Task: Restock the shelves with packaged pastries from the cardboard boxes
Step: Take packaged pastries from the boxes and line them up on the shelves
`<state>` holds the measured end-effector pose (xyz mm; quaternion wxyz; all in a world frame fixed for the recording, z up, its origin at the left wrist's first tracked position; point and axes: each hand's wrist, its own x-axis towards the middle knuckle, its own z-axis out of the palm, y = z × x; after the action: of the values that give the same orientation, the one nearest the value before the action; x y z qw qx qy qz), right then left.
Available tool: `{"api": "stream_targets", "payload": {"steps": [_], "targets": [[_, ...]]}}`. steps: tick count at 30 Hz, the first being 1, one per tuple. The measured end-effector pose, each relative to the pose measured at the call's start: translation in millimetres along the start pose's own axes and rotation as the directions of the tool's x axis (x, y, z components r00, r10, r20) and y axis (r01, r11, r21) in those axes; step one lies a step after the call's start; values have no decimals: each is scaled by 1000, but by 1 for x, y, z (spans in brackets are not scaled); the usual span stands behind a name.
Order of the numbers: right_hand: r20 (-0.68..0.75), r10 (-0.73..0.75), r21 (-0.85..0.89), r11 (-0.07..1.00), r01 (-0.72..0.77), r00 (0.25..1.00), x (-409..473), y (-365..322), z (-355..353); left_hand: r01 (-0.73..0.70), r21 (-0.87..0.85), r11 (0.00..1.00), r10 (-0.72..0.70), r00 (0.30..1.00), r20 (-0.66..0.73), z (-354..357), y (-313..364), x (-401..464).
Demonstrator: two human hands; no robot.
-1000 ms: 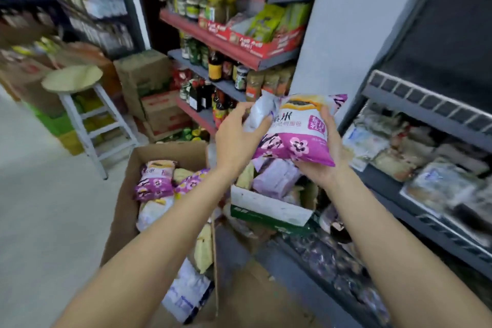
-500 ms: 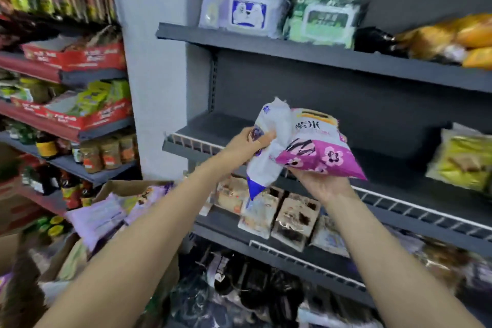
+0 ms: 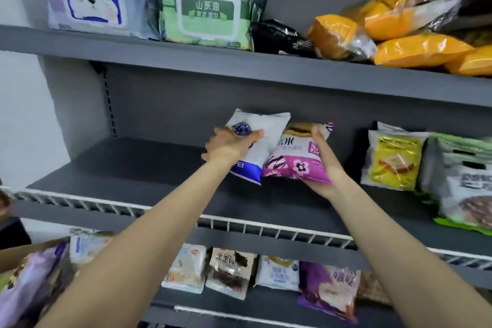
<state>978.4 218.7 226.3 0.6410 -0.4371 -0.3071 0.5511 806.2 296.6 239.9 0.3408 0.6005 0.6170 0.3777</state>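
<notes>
The left hand (image 3: 231,148) grips a white-and-blue plastic pastry packet (image 3: 257,145); the right hand (image 3: 323,160) cups a pink flowered pastry packet (image 3: 295,165) from beneath. Both look light, soft, crushable: best held by the edges.

The grey middle shelf (image 3: 127,168) (white wire rail along its front) carries a yellow sandwich pack (image 3: 394,160) at right.

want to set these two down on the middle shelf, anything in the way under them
Nothing visible blocks it. The left hand holds the white and blue packet, the right hand the pink packet, both over bare middle shelf. The nearest stock, the yellow packet, stands apart to the right.
</notes>
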Motion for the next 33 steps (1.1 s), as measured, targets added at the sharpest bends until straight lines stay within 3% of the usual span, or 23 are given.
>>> {"api": "stream_targets", "payload": {"steps": [5,8,12,15,17,19,24,27,29,33], "targets": [[-276,-105,-183,982,54,955,44,-19,-42,-43,-149,988,52,997,55,48,21,26],[-313,-223,-244,958,149,923,64,-32,-63,-71,-172,982,81,995,52,72,34,33],[-276,-365,-420,878,230,889,83,-56,-90,-112,-226,968,116,993,8,94,54,37],[-116,-435,-533,786,314,893,88,-69,-105,-120,-273,954,125,992,1,111,65,35],[-14,-448,-589,727,355,894,91,-74,-116,-136,-270,953,142,990,0,120,71,28],[-4,-420,-620,713,327,907,91,-77,-125,-146,-266,953,148,989,-11,128,74,22],[-91,-338,-489,835,253,937,86,-83,-139,-107,-281,954,103,994,-28,143,76,7],[-124,-230,-273,943,190,965,81,-87,-139,-73,-323,944,57,997,-59,146,75,4],[-130,-151,-114,984,136,980,76,-90,-139,-65,-310,949,20,989,-148,146,76,6],[-101,-79,-109,992,68,992,67,-95,-145,-29,-150,988,-17,955,-296,135,78,11]]}}
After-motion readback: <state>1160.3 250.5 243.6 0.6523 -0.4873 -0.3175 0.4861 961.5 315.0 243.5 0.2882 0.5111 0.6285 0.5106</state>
